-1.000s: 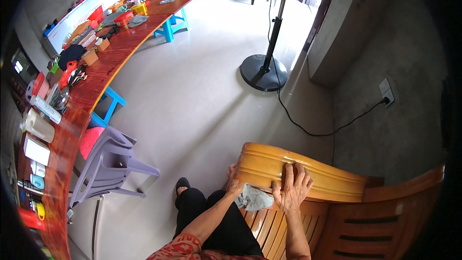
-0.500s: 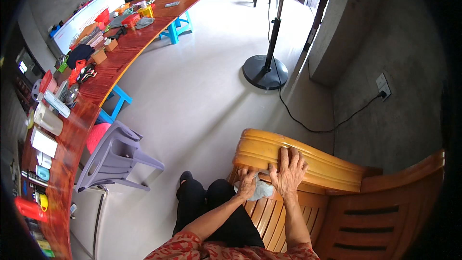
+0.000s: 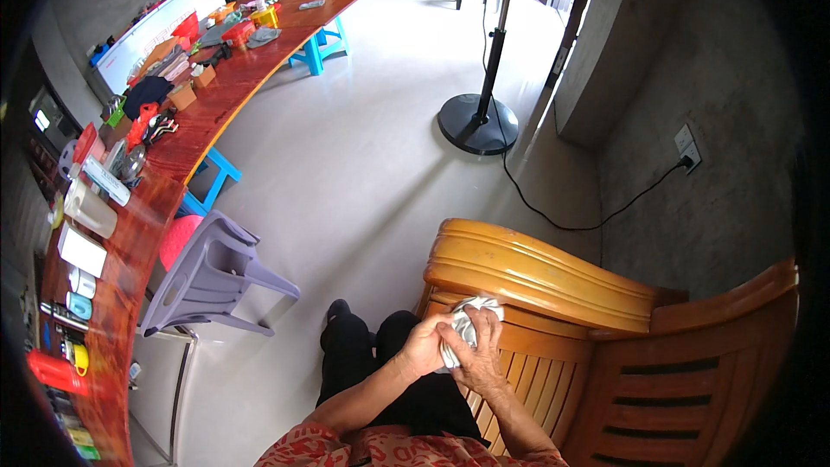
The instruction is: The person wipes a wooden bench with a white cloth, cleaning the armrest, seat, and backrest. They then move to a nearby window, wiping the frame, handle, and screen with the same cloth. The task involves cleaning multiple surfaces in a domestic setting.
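Note:
A crumpled whitish cloth (image 3: pixel 474 311) is bunched between my two hands, just above the slatted seat of a varnished wooden bench (image 3: pixel 527 355). My left hand (image 3: pixel 424 344) grips its left side, with the fingertips partly hidden. Curled over the cloth from the right is my right hand (image 3: pixel 477 356), its fingers pressed into the folds. Beyond them rises the broad, rounded armrest (image 3: pixel 527 270) of the bench, which neither hand touches.
A purple plastic chair (image 3: pixel 212 281) stands left of my legs, by a long red-brown table (image 3: pixel 194 134) crowded with household items. Ahead is a standing fan's round black base (image 3: pixel 477 124). Its cord (image 3: pixel 553 223) runs across the floor to a wall socket (image 3: pixel 688 149).
My right hand has come off the armrest and down to the cloth. The cloth, earlier under my left hand by the armrest, is now lifted and bunched between both hands.

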Tool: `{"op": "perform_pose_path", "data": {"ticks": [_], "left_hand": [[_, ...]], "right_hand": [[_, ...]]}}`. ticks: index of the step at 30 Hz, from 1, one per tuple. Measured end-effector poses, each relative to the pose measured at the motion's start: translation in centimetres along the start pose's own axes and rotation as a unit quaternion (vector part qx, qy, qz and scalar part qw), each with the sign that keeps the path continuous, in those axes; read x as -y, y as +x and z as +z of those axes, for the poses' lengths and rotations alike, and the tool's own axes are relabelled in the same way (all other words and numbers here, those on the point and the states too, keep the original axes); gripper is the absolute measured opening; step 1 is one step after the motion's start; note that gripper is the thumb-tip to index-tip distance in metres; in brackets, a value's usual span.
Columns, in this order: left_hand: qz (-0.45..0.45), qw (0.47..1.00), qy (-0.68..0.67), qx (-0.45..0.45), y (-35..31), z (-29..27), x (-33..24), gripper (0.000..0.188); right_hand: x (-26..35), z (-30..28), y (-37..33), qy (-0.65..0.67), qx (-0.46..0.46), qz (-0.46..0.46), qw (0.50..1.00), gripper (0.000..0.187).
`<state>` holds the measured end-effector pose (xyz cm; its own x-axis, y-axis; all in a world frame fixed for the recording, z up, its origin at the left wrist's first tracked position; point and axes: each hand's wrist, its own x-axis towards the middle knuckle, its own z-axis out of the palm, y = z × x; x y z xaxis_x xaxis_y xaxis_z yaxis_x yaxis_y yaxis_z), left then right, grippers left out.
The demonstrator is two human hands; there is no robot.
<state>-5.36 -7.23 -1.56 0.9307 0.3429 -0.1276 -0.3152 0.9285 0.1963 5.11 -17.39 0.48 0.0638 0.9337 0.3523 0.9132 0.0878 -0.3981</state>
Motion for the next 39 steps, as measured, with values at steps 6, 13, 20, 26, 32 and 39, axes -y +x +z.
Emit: {"op": "perform_pose_path", "data": {"ticks": [6,13,20,26,32,39], "left_hand": [[0.146,0.876,0.459,-0.018,-0.7,4.6,-4.0,0.053],[0.355,0.578,0.713,-0.179,2.3,1.0,-4.4,0.054],[0.332,0.576,0.726,-0.176,5.2,-2.1,-3.5,0.071],[0.289,0.660,0.673,-0.165,5.4,-2.1,-3.7,0.076],[0.320,0.831,0.433,-0.139,5.5,-1.6,-4.1,0.090],[0.318,0.894,0.271,-0.161,4.9,-3.0,-5.9,0.078]], "right_hand": [[-4.7,-2.2,2.9,0.099,-0.186,-0.002,0.978,0.055],[-6.9,-5.6,7.5,-0.156,-0.211,0.139,0.955,0.061],[-6.0,-3.9,8.6,-0.217,-0.003,0.081,0.973,0.065],[-6.3,-3.4,11.0,-0.128,0.068,0.028,0.989,0.064],[-4.4,0.3,16.7,-0.135,0.126,-0.053,0.981,0.058],[-2.6,3.5,20.8,-0.266,0.313,-0.082,0.908,0.036]]}}
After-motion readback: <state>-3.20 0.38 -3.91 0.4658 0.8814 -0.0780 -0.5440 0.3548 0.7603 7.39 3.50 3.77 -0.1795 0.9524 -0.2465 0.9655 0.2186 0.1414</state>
